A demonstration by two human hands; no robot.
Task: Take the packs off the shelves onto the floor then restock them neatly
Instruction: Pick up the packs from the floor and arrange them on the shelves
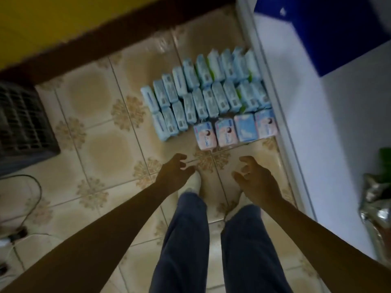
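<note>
Several light blue packs (pixel 203 94) stand on edge in two slanted rows on the tiled floor (pixel 101 127), against the white unit on the right. In front of them lie a few flat packs: pink ones (pixel 205 135) and a blue one (pixel 245 127). My left hand (pixel 175 170) and my right hand (pixel 256 176) hang above the floor just short of the flat packs, fingers loosely curled, holding nothing. My legs in blue trousers and pale shoes are below the hands.
A white shelf unit (pixel 317 115) runs along the right, with a dark blue box (pixel 321 32) on it and a crinkled silver bag (pixel 374 204) at its near end. A dark slatted crate (pixel 21 123) stands at left, cables (pixel 31 197) beneath it. A brown skirting (pixel 95 41) lines the yellow wall.
</note>
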